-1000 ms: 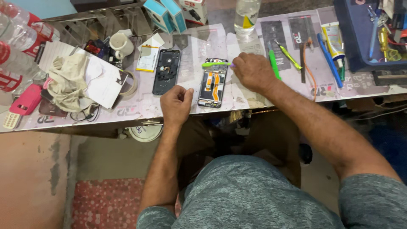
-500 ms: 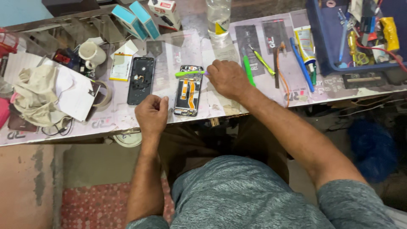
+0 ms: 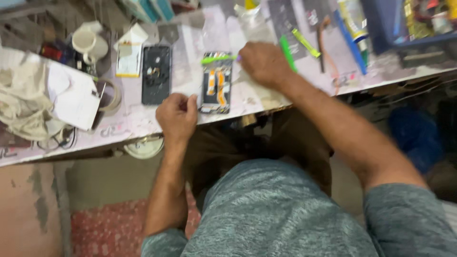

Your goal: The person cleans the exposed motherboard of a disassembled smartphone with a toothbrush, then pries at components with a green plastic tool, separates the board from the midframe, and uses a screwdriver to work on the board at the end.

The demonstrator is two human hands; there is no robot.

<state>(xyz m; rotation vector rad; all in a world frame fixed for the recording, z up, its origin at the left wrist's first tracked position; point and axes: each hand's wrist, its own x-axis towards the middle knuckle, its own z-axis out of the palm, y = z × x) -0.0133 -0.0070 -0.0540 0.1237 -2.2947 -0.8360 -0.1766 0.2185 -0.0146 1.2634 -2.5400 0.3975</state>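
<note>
An opened phone (image 3: 216,82) with orange ribbon cables lies on the workbench (image 3: 143,123) near its front edge. My left hand (image 3: 177,116) rests curled at the bench edge, its thumb against the phone's lower left corner. My right hand (image 3: 264,63) sits just right of the phone's top, closed on a thin green tool (image 3: 218,59) that lies across the phone's upper end. A dark phone back cover (image 3: 156,74) lies to the left of the opened phone.
A white cup (image 3: 86,42), a small white packet (image 3: 128,59), a roll of tape (image 3: 110,95) and a cloth on paper (image 3: 28,100) lie at the left. Green tools (image 3: 304,42), a blue tray (image 3: 404,24) and a plastic bottle (image 3: 250,14) sit at the right and back.
The view has shifted and blurred. My left hand has moved right, up against the phone's corner. My right hand stays by the phone's top with the green tool.
</note>
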